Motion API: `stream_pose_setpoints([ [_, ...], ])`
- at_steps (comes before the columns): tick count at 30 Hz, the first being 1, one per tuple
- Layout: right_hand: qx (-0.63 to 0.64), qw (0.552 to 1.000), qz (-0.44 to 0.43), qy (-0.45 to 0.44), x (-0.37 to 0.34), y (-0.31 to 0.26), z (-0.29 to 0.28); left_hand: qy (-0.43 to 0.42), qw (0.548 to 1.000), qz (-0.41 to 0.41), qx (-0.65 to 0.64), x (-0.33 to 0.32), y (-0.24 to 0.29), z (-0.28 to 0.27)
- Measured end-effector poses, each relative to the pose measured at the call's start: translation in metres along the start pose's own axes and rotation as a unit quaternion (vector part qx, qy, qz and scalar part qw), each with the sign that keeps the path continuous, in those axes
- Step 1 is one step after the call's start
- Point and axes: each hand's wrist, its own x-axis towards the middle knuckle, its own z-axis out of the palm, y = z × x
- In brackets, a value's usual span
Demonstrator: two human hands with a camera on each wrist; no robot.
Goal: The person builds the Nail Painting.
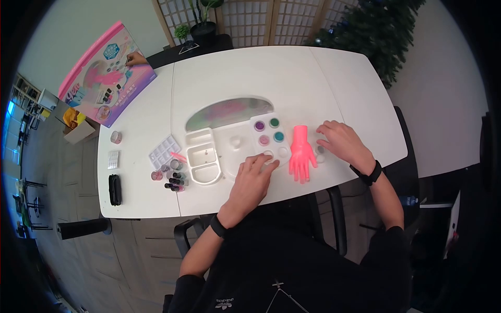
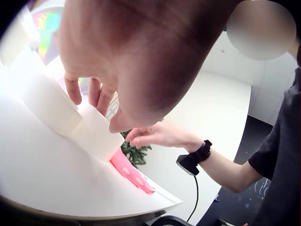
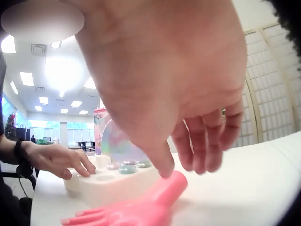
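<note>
My left hand (image 1: 250,182) rests its fingertips on the white tray station (image 1: 232,164), by the round wells at its lower right. Colored pots, one of them teal (image 1: 278,136), sit in the wells above. A pink model hand (image 1: 300,156) lies to the right of the station, its fingers toward me. Over the table just right of it hovers my right hand (image 1: 342,142), fingers loosely bent with nothing in them. Small clear items (image 1: 320,151) are beneath its fingertips, partly hidden. In the right wrist view, the right hand (image 3: 174,80) is above the model hand's (image 3: 141,212) wrist end.
Left of the station are a clear compartment case (image 1: 164,150), polish bottles (image 1: 176,181) and small jars. A black pouch (image 1: 115,189), a white grid piece (image 1: 113,159) and a jar (image 1: 116,137) lie farther left. The nail art box (image 1: 107,75) stands at the back left.
</note>
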Motion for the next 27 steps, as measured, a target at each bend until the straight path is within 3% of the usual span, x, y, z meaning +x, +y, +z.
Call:
stream_pose_setpoints([
  [4, -0.014, 0.999, 0.025, -0.041, -0.022, 0.007, 0.025, -0.005, 1.0, 0.002, 0.009, 0.001, 0.0, 0.0],
  [16, 0.014, 0.997, 0.071, -0.014, -0.019, 0.003, 0.032, -0.008, 0.999, 0.004, -0.045, 0.003, 0.001, -0.009],
  [22, 0.009, 0.998, 0.064, 0.005, -0.021, 0.002, 0.031, -0.013, 0.988, -0.055, -0.141, 0.008, 0.004, -0.024],
  [25, 0.021, 0.995, 0.048, 0.08, -0.015, -0.01, 0.019, 0.001, 0.99, -0.051, -0.131, 0.01, 0.004, -0.029],
  [27, 0.039, 0.995, -0.012, 0.087, -0.008, -0.038, 0.001, 0.006, 0.992, -0.047, -0.116, 0.015, 0.008, -0.035],
])
